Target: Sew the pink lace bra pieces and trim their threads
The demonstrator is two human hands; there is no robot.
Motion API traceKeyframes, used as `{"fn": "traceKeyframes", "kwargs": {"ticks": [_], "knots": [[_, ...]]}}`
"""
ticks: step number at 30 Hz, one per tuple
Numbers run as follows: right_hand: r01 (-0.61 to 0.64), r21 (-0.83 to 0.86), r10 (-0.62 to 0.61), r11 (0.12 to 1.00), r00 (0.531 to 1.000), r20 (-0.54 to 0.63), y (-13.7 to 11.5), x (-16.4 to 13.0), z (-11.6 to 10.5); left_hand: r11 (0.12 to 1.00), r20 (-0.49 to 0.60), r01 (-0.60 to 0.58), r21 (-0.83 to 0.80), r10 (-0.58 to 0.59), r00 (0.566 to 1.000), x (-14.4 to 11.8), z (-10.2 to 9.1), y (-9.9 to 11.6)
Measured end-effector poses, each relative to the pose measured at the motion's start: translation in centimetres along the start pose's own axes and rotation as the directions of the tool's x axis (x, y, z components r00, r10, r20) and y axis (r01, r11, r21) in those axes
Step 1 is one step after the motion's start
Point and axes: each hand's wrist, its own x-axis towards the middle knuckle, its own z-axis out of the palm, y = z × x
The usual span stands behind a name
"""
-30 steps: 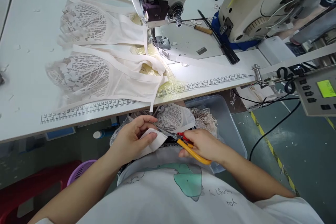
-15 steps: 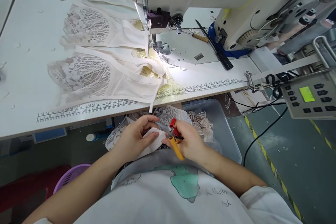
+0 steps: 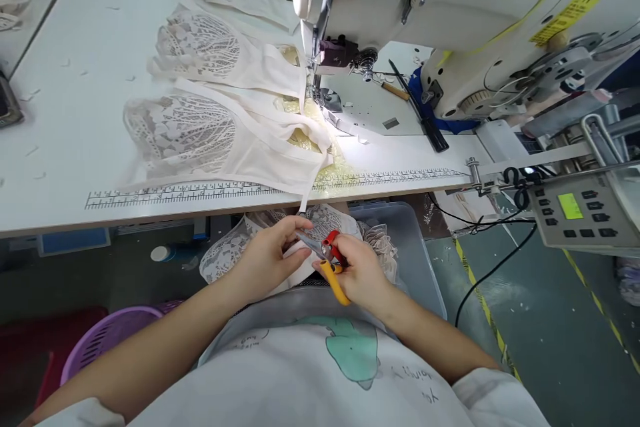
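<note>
My right hand (image 3: 357, 270) grips a pair of scissors (image 3: 330, 267) with one red and one orange handle. Their metal blades point left, toward the fingertips of my left hand (image 3: 273, 250). That hand's fingers are curled, with the thumb beside the blades; what they pinch is hidden. White fabric (image 3: 301, 271) lies just below the left thumb, over my lap. A white lace bra piece (image 3: 200, 137) rests on the table above, and its narrow strap (image 3: 304, 202) hangs over the edge close to my left fingertips.
A sewing machine (image 3: 380, 7) stands on the white table (image 3: 60, 147), with more lace pieces (image 3: 205, 47) behind. A screwdriver (image 3: 430, 123) lies beside the machine base. Under the edge is a plastic bin (image 3: 417, 247) of fabric; a control panel (image 3: 583, 210) hangs right and a purple basket (image 3: 107, 327) stands left.
My view has shifted, showing more of the machine's top. The scissors blades now show more plainly by my left fingertips, and less white fabric shows under my left thumb.
</note>
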Motion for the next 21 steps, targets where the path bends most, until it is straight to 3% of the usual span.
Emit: {"fn": "traceKeyframes", "kwargs": {"ticks": [4,7,9,11,12,14,15,18,21], "knots": [[-0.096,0.022,0.095,0.995,0.995,0.037,-0.1,0.1,0.5,0.999,-0.005,-0.037,-0.022,0.037,0.999,0.1,0.3,-0.7],[-0.117,0.010,0.116,0.993,0.992,0.057,0.1,0.1,0.3,0.980,-0.110,-0.148,0.130,0.162,0.981,-0.1,0.9,-1.6],[-0.137,0.007,0.136,0.991,0.990,0.019,0.2,0.2,-0.4,0.895,-0.199,-0.263,0.360,0.349,0.916,-0.5,1.5,-2.5],[-0.156,0.020,0.156,0.988,0.987,-0.038,0.1,0.1,-1.4,0.745,-0.162,-0.350,0.568,0.518,0.840,-1.2,2.3,-3.6],[-0.158,0.035,0.160,0.987,0.985,-0.066,-0.1,0.0,-2.0,0.675,-0.114,-0.365,0.641,0.555,0.824,-1.5,2.6,-4.3],[-0.144,0.111,0.155,0.983,0.983,-0.099,-0.8,-0.2,-2.9,0.602,-0.081,-0.317,0.733,0.539,0.838,-2.2,2.9,-5.9],[-0.130,0.175,0.150,0.976,0.983,-0.104,-1.2,-0.4,-3.3,0.600,-0.113,-0.252,0.759,0.503,0.857,-2.6,2.7,-6.8],[-0.059,0.357,0.112,0.932,0.985,-0.130,-2.5,-0.5,-3.6,0.649,-0.319,-0.001,0.760,0.376,0.870,-3.9,0.1,-9.2],[-0.016,0.374,0.076,0.927,0.986,-0.146,-3.2,0.0,-3.3,0.683,-0.542,0.193,0.705,0.342,0.768,-6.2,-4.6,-10.2]]}}
